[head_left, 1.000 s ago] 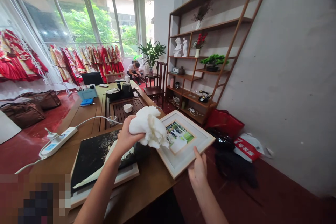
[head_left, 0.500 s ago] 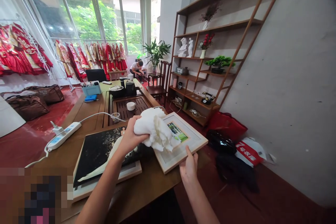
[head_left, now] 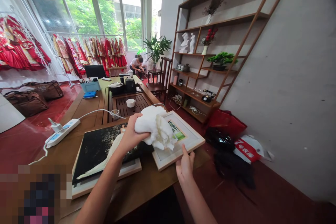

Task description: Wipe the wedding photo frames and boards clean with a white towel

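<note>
My left hand (head_left: 130, 133) is closed around a crumpled white cloth (head_left: 156, 131), which rests on the glass of a light wooden picture frame (head_left: 183, 141). My right hand (head_left: 185, 165) grips that frame by its near edge, thumb on top, and tilts it up over the corner of the wooden table (head_left: 147, 182). The cloth covers most of the photo inside the frame. To the left, a large dark picture (head_left: 99, 147) lies flat on the table.
A white power strip (head_left: 62, 132) with its cord lies at the left. Farther back stand a tea tray with a white cup (head_left: 130, 102), kettles and a blue box. A shelf unit (head_left: 207, 59) lines the right wall, with bags (head_left: 231, 136) on the floor. A person (head_left: 137, 64) sits far back.
The frame has come closer and tilted toward me, held by my right hand. The cloth in my left hand has slid over more of the photo.
</note>
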Demonstrator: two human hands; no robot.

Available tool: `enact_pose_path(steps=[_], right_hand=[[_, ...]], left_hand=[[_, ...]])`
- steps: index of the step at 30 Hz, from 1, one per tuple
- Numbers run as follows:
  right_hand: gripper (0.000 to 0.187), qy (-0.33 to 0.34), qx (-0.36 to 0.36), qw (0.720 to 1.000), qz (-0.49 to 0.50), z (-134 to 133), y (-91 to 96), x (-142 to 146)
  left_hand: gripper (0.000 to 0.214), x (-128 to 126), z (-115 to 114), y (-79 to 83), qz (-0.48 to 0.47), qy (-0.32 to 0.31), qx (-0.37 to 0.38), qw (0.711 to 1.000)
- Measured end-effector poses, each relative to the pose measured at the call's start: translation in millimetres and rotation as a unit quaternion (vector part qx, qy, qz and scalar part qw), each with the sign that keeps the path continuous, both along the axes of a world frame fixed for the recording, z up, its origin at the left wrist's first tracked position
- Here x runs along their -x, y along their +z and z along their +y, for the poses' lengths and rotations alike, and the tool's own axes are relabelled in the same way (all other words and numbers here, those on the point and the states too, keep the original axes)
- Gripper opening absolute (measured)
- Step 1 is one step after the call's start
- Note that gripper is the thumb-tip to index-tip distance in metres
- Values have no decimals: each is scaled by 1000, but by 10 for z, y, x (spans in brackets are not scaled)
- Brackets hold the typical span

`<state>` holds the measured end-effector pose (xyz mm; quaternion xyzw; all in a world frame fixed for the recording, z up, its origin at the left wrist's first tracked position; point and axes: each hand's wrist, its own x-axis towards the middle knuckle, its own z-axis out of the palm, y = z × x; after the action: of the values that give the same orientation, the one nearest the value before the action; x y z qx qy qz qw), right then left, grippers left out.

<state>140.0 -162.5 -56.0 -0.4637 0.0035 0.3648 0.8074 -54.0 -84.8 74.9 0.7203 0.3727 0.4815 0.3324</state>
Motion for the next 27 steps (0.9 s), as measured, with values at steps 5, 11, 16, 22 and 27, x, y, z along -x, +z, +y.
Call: enact_pose_path(steps=[5,11,16,22,27], right_hand=[[53,51,43,998,-17,-63,-13,-55],[51,119,96,987,-54,-143,-48,-172],[50,233,127,957,-118,-239,7,-359],[49,332,217,896,-201,-299,75,-470],[46,342,269,858,-274,-305,37,-418]], left_hand=[[60,23,16,-46,8,-32,2,999],[62,73,-36,-66,14,-28,9,999],[62,166,-70,-68,21,-30,5,999],[63,272,-104,-104,39,-29,-20,999],[62,315,-168,-135,44,-21,-16,999]])
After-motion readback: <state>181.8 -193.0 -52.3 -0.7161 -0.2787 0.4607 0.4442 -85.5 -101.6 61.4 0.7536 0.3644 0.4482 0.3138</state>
